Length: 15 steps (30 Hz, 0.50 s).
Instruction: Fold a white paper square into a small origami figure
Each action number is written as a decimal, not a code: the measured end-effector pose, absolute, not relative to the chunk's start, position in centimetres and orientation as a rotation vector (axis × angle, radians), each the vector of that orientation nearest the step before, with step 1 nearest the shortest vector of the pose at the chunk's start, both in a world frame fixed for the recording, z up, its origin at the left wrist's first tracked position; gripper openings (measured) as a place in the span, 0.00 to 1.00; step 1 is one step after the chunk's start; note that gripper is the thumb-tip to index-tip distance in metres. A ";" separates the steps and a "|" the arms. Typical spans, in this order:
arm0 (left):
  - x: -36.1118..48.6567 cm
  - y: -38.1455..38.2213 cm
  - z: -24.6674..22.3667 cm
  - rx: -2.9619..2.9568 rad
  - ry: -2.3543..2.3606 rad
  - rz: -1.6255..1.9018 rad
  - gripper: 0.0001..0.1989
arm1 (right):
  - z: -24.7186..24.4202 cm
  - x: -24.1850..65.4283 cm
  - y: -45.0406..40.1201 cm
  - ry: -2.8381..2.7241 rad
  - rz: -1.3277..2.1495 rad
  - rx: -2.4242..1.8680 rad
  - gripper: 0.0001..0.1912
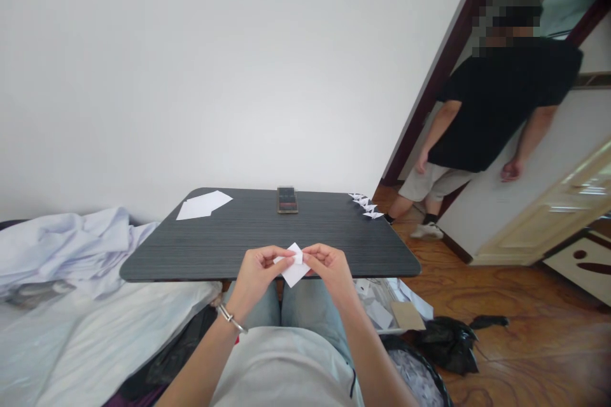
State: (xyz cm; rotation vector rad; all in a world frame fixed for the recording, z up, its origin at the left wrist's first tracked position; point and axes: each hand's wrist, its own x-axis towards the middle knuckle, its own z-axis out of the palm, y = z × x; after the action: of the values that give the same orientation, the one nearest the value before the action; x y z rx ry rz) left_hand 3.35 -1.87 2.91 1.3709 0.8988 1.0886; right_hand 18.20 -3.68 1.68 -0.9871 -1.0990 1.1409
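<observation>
A small folded white paper (296,273) is held up at the near edge of the dark table (238,235). My left hand (261,267) pinches its left side between thumb and fingers. On the right side, my right hand (328,264) grips the same paper in the same way. White paper sheets (203,205) lie at the table's far left. Several small folded white paper pieces (366,205) stand in a row at the far right corner. A phone (287,200) sits at the far middle edge.
A person (506,102) in a black shirt stands at the right by a doorway. White cloth (71,248) lies left of the table. Below its right side are a box of papers (386,311), a bin of paper scraps (413,372) and a black bag (449,343).
</observation>
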 end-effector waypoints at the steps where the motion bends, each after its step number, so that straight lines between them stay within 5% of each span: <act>1: 3.3 -2.0 3.0 1.373 0.893 1.080 0.09 | 1.8 18.2 -3.8 -1.102 1.156 -0.986 0.11; 15: 3.4 -3.4 4.7 1.291 0.866 1.112 0.07 | 3.9 18.1 -5.5 -1.162 1.194 -0.871 0.12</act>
State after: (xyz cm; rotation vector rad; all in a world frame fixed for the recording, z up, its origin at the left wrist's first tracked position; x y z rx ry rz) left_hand 3.35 -3.44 4.71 1.2915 0.8655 1.1123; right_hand 18.07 -5.55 3.94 -0.8710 -1.1617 1.1936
